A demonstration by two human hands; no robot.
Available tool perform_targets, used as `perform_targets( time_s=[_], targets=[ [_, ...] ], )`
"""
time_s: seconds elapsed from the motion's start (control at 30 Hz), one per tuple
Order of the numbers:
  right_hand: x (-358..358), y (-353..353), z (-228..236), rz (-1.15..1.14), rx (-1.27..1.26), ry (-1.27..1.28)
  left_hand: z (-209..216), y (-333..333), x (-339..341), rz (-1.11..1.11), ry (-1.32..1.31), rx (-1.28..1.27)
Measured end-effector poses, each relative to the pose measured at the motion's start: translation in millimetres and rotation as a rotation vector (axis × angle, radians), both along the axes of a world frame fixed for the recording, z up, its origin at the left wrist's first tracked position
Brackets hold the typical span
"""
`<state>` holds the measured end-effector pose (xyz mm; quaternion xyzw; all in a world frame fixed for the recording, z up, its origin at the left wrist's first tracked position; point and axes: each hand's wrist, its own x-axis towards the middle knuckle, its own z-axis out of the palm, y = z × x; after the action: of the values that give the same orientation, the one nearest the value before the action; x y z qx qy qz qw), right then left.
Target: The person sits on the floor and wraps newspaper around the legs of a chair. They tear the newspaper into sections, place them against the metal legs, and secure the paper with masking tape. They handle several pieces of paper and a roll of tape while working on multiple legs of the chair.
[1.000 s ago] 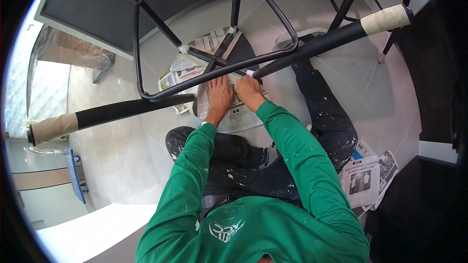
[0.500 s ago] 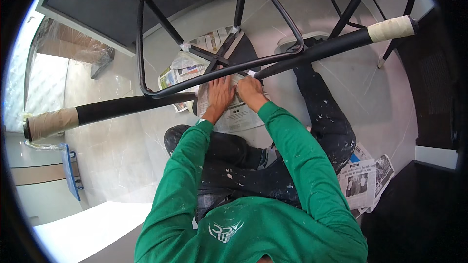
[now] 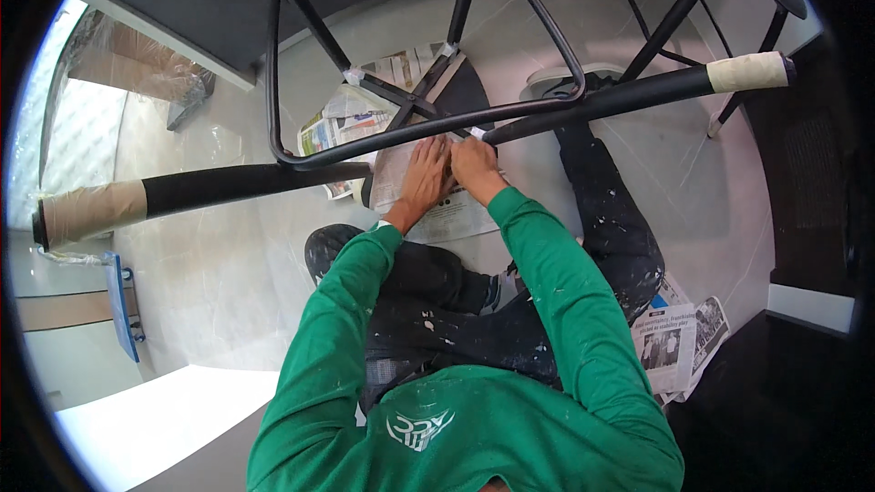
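Note:
An overturned black metal stool [image 3: 392,137] stands legs up in front of me, its round dark seat [image 3: 472,91] down on the floor. Sheets of newspaper [image 3: 460,221] cover much of the seat's underside around the crossed bars. My left hand [image 3: 423,180] lies flat on the newspaper just below the crossing, fingers stretched out. Right beside it, my right hand [image 3: 476,167] is closed, fingers curled down at the paper near the base of the right leg. What its fingertips pinch, if anything, is hidden. White tape or wrap [image 3: 354,76] shows at the leg bases.
Two thick legs with beige-taped ends [image 3: 96,211] reach out left and right over the floor. Another black stool [image 3: 679,23] stands at the far right. Loose newspapers [image 3: 670,346] lie by my right knee. A blue trolley [image 3: 125,308] is at the left.
My left hand has slid slightly right, closer to my right hand, on the newspaper. The right hand stays near the same leg base. The whole view has shifted a little.

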<state>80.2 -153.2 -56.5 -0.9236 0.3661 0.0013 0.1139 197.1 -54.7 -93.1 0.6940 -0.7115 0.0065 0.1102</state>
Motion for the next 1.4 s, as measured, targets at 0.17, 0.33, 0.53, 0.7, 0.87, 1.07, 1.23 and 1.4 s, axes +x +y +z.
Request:
perform_targets(
  time_s=[0.17, 0.33, 0.53, 0.7, 0.87, 1.07, 1.23, 1.4],
  targets=[
    [-6, -7, 6, 0.064, 0.087, -0.04, 2, 4, -3, -0.001, -0.095, -0.004],
    [-41, -31, 9, 0.164, 0.301, -0.32, 1, -3, -10, 0.028, -0.059, -0.008],
    [-94, -34, 25, 0.244, 0.302, -0.445, -6, 4, -6, 0.047, -0.024, -0.02],
    [-123, -33, 23, 0.013, 0.276, -0.226, -8, 5, -5, 0.042, -0.013, -0.069],
    [-114, -34, 3, -0.071, 0.238, -0.038, -10, 7, -2, 0.045, -0.049, -0.059],
    [-104, -66, -31, -0.123, 0.222, 0.248, -5, 0, -8, 0.028, -0.052, -0.067],
    [-90, -65, -38, -0.183, 0.275, 0.304, -7, 4, -3, 0.038, -0.079, -0.068],
    [-88, -65, -37, -0.216, 0.284, 0.277, 0, -1, -15, 0.089, -0.032, 0.051]
  ],
)
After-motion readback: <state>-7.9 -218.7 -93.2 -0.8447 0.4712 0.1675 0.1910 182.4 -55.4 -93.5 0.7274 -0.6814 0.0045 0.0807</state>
